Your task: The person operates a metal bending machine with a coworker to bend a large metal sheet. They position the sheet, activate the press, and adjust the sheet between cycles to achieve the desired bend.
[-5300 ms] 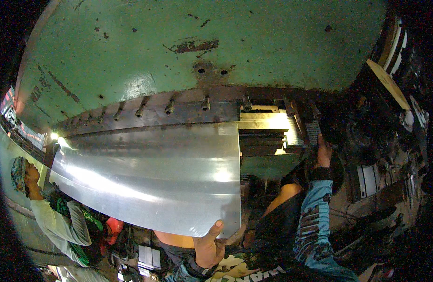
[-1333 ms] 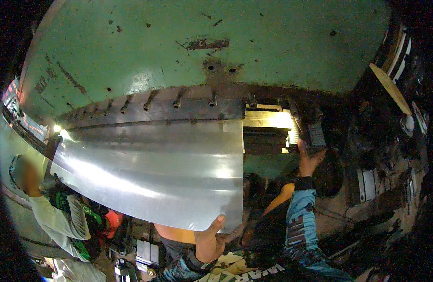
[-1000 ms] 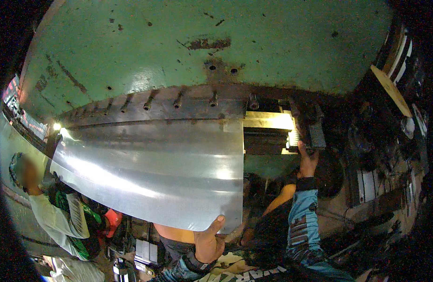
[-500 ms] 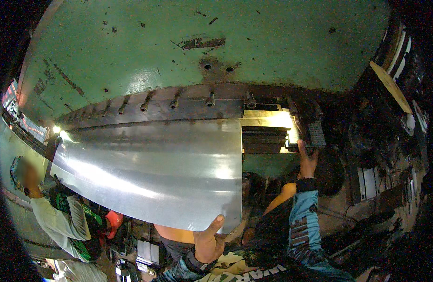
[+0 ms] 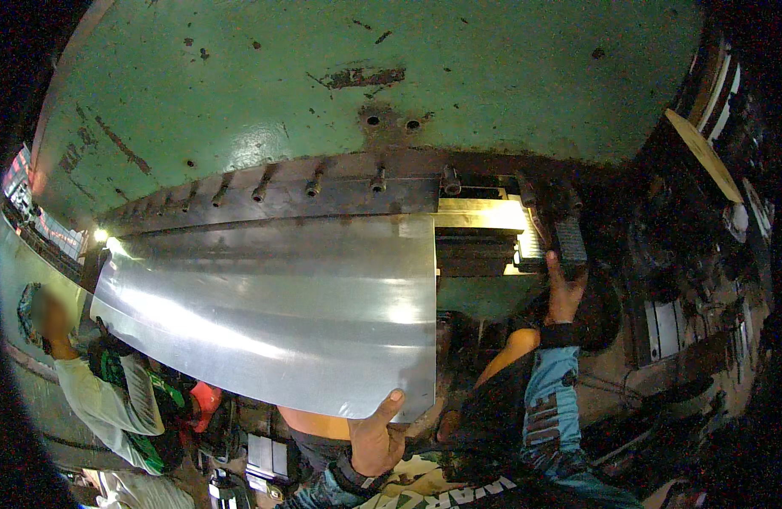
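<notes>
A large shiny metal sheet [image 5: 281, 305] lies with its far edge against the row of dark metal tooling of a green machine. My left hand [image 5: 377, 441] grips the sheet's near edge close to the right corner, thumb on top and the other fingers hidden beneath. To the right of the sheet, my right hand [image 5: 565, 295] is raised with its index finger stretched up at the lower edge of a ridged dark block [image 5: 569, 239]. Whether the fingertip touches the block, I cannot tell. Nothing shows in that hand.
The green machine panel [image 5: 493, 85] fills the far side, with a row of bolts [image 5: 313, 185] beneath it. At the left, a person in a light sleeve [image 5: 103, 403] stands by the sheet's other end. A lit metal bar [image 5: 480, 216] runs right of the sheet.
My right hand has shifted slightly right and nearer to me, its index finger now pointing more upright. The sheet and my left hand look the same.
</notes>
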{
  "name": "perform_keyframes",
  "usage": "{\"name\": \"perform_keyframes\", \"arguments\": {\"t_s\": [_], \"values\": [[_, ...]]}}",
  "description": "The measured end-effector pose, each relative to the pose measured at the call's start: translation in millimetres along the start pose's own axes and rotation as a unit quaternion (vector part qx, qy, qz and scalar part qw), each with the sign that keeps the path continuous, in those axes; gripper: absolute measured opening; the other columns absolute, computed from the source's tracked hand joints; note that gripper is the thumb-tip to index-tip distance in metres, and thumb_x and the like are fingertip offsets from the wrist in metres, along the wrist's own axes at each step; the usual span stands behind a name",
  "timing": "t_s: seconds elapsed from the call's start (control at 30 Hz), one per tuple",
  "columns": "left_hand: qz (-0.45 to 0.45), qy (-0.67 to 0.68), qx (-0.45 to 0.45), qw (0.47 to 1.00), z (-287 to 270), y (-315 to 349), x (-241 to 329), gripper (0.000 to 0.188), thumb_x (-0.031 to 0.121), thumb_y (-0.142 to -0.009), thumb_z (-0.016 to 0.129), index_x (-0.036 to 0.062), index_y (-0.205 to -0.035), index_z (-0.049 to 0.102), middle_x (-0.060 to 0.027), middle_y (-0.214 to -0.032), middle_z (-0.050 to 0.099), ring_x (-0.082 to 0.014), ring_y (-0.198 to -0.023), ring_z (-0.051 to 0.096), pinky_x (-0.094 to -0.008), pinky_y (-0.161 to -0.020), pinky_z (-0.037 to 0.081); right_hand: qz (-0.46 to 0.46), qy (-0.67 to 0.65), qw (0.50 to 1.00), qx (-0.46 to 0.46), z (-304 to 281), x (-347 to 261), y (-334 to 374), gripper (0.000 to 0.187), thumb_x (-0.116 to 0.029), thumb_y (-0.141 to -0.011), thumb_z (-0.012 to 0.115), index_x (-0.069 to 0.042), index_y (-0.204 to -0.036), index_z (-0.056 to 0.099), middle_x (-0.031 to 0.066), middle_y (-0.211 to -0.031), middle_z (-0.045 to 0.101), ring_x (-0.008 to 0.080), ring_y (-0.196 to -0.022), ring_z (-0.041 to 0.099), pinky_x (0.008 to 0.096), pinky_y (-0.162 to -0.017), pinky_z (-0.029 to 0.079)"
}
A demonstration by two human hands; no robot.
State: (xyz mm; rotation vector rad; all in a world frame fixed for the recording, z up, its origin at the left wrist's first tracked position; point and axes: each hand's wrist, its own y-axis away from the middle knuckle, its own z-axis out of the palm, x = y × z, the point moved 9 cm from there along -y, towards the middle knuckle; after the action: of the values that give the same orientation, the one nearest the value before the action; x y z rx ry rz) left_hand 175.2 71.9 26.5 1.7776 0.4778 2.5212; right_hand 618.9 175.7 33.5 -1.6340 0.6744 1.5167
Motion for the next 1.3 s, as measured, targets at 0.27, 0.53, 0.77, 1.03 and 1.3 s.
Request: {"name": "perform_keyframes", "arguments": {"t_s": [0.27, 0.53, 0.77, 1.03, 1.3], "values": [[-0.040, -0.028, -0.027, 0.998, -4, 4, 3, 0.042, 0.009, -0.087, 0.074, 0.0087, -0.126, 0.058, -0.0088, -0.104, 0.067, -0.0207, -0.082, 0.069, -0.0284, -0.050, 0.050, -0.108, 0.119, 0.987, 0.022, -33, -13, -35, 0.098, -0.042, -0.084, 0.084, 0.002, -0.156, 0.034, 0.0264, -0.158, 0.037, 0.0368, -0.146, 0.036, 0.0451, -0.119, 0.032], [0.379, -0.340, -0.158, 0.846, 24, 25, 60, 0.065, -0.008, -0.078, 0.067, 0.0182, -0.137, 0.063, -0.0156, -0.116, 0.064, -0.0327, -0.098, 0.063, -0.0413, -0.090, 0.051, 0.139, 0.030, 0.985, -0.093, -55, 93, -88, 0.052, -0.039, -0.096, 0.071, -0.010, -0.137, 0.058, 0.0063, -0.104, 0.068, 0.0240, -0.089, 0.062, 0.0384, -0.084, 0.051], [-0.047, 0.063, -0.026, 0.997, 5, 4, 4, 0.059, 0.010, -0.082, 0.080, 0.0106, -0.133, 0.050, -0.0097, -0.114, 0.063, -0.0256, -0.096, 0.068, -0.0354, -0.068, 0.059, 0.176, -0.074, 0.981, -0.014, -47, 77, -71, 0.033, -0.041, -0.092, 0.076, -0.008, -0.091, 0.069, 0.0025, -0.073, 0.062, 0.0132, -0.062, 0.054, 0.0292, -0.059, 0.043], [0.005, -0.053, -0.051, 0.997, -8, 0, 4, 0.060, 0.007, -0.078, 0.074, 0.0132, -0.134, 0.055, -0.0133, -0.112, 0.064, -0.0299, -0.090, 0.066, -0.0381, -0.070, 0.052, 0.054, 0.071, 0.994, 0.069, -48, 21, -53, 0.047, -0.048, -0.091, 0.074, -0.005, -0.107, 0.065, 0.0113, -0.103, 0.065, 0.0249, -0.093, 0.060, 0.0381, -0.080, 0.049], [-0.066, 0.006, -0.031, 0.997, -9, -3, -9, 0.076, -0.010, -0.068, 0.064, 0.0144, -0.141, 0.060, -0.0217, -0.115, 0.065, -0.0394, -0.105, 0.062, -0.0474, -0.098, 0.045, -0.260, 0.222, 0.883, -0.323, 56, -77, -35, 0.092, -0.021, -0.082, 0.083, -0.001, -0.156, 0.031, 0.0212, -0.151, 0.047, 0.0342, -0.139, 0.043, 0.0440, -0.119, 0.032]]}}
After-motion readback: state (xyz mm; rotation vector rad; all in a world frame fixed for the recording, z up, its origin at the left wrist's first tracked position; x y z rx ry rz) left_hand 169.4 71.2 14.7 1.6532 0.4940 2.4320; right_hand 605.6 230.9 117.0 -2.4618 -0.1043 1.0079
